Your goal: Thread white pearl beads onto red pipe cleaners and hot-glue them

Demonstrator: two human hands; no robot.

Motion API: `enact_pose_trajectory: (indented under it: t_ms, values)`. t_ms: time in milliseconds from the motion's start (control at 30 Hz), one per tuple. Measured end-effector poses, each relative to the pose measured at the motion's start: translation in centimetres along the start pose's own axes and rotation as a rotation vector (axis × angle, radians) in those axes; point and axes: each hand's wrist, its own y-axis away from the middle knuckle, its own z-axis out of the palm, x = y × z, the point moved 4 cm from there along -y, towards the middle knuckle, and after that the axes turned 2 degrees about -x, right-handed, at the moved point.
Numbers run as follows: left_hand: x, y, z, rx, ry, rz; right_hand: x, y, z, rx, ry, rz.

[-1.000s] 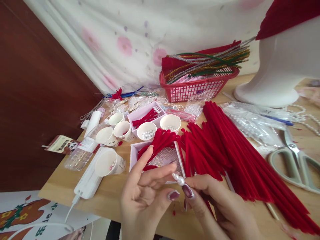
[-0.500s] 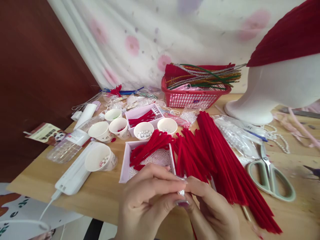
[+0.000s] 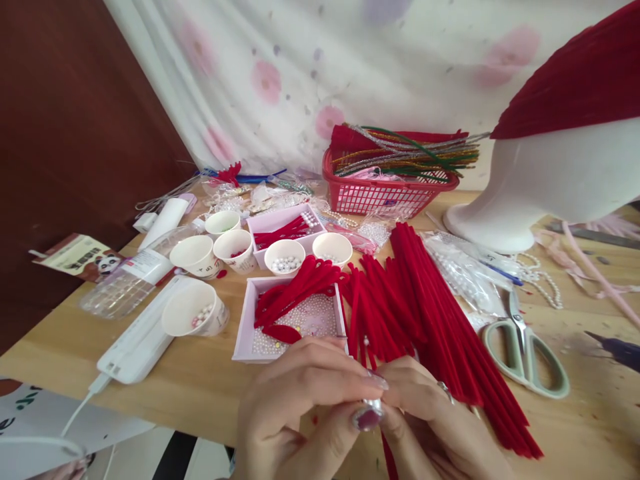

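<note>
In front of my chest, both hands meet fingertip to fingertip. My left hand [image 3: 300, 407] pinches a small shiny silvery-white piece [image 3: 371, 404], mostly hidden by thumb and forefinger. My right hand [image 3: 435, 420] is closed against the same spot from the other side. A red pipe cleaner [image 3: 389, 457] hangs below the fingers, and its upper part seems to pass between the hands. Just behind them sits a shallow pink box [image 3: 241, 337] with small pearl beads [image 3: 315, 313] and looped red pipe cleaners [image 3: 300, 290]. Straight red pipe cleaners [image 3: 440, 333] lie right of it.
Paper cups of beads [image 3: 285, 259] stand beyond the box. Leftward are a white power strip [image 3: 137, 340] and a plastic bottle [image 3: 133, 280]. Scissors [image 3: 525, 353] lie on the right, with a white mannequin stand [image 3: 540, 180] behind. A red basket [image 3: 385, 197] is at the back.
My hands have moved slightly down and to the right in view, still pinched together. The view has shifted a little, and more of the box's beads shows.
</note>
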Motion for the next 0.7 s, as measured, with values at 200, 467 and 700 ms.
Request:
enact_pose_trajectory:
  t_ms: [200, 467, 700]
  values:
    - [-0.08, 0.25, 0.13, -0.033, 0.008, 0.013, -0.39, -0.31, 0.05, 0.008, 0.018, -0.025]
    - [0.22, 0.15, 0.19, -0.025, 0.057, 0.010, -0.66, -0.38, -0.21, 0.018, 0.024, -0.040]
    - [0.47, 0.20, 0.37, -0.005, 0.019, 0.045, -0.55, 0.33, -0.29, 0.022, 0.021, -0.050]
